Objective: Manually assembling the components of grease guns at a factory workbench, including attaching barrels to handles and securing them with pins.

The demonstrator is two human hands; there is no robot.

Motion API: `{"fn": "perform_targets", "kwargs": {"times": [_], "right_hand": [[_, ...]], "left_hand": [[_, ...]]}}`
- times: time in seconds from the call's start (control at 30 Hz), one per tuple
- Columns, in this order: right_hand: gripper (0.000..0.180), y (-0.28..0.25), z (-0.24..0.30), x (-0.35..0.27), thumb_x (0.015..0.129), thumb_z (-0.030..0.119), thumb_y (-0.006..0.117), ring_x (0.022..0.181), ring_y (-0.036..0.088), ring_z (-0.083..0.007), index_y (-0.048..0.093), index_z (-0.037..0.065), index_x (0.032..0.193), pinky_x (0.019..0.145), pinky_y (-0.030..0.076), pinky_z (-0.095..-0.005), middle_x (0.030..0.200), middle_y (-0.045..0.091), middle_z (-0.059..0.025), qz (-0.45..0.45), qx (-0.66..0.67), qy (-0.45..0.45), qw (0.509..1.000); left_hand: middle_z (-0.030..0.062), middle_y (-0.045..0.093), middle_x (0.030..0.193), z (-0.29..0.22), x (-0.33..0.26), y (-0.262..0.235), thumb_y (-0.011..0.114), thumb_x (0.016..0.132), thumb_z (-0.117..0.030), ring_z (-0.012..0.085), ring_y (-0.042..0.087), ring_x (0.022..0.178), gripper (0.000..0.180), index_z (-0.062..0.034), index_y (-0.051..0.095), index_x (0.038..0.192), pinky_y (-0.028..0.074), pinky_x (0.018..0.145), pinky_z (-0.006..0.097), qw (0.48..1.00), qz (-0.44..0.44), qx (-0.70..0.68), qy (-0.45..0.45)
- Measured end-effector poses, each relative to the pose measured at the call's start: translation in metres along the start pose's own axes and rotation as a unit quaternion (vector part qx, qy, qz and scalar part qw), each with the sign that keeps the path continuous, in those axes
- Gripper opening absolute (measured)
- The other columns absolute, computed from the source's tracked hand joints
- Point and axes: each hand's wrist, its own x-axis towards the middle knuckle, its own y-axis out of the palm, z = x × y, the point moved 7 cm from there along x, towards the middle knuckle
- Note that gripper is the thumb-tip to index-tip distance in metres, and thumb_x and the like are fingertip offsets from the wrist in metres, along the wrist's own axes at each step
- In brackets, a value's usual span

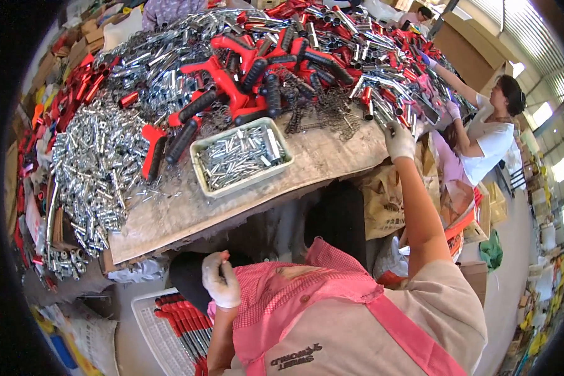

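Observation:
My right hand [400, 141], in a white glove with grey fingertips, reaches to the table's right edge. Its fingers close at the end of a silver metal tube [381, 116] in the pile, and the grip is partly hidden. Close to my body, above my lap, my left hand [221, 282] is gloved too, with its fingers curled in; whatever they hold is hidden. Between the two hands, farther off, a pale plastic tray [243, 183] holds small silver pins. Red handles with black ribbed grips [232, 88] lie heaped behind it, beside loose dark springs [344, 116].
Silver metal fittings [94, 163] are piled on the left of the worn table [169, 229]. Below left, a white basket [145, 313] holds red-handled tools [185, 323]. At right, a co-worker [489, 135] reaches into the heap, near sacks [382, 203] and cardboard boxes [470, 50].

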Motion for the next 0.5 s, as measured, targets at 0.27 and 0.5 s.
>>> {"fn": "perform_targets", "kwargs": {"times": [0.27,0.5], "right_hand": [[0.029,0.066,-0.061,0.025,0.084,0.027,0.053,0.093,0.060,-0.0362,0.057,0.006,0.104,0.081,0.047,-0.0447,0.098,0.063,-0.0203,0.101,-0.112,0.014,0.988],[0.019,0.068,-0.020,0.007,0.089,0.028,0.055,0.045,0.032,-0.0064,0.056,0.013,0.100,0.039,0.020,-0.0212,0.061,0.038,0.0046,0.206,0.687,0.296,0.631]], "left_hand": [[0.0124,0.063,0.085,-0.033,0.022,0.056,0.052,0.074,0.009,0.0275,0.061,0.079,0.019,-0.0022,0.059,0.088,0.049,0.073,0.035,0.995,0.090,-0.023,0.019],[0.0104,0.059,0.086,-0.055,0.053,0.070,0.052,0.078,0.006,0.0202,0.057,0.078,0.016,-0.0002,0.061,0.090,0.046,0.073,0.029,0.992,0.123,-0.027,0.002]]}}
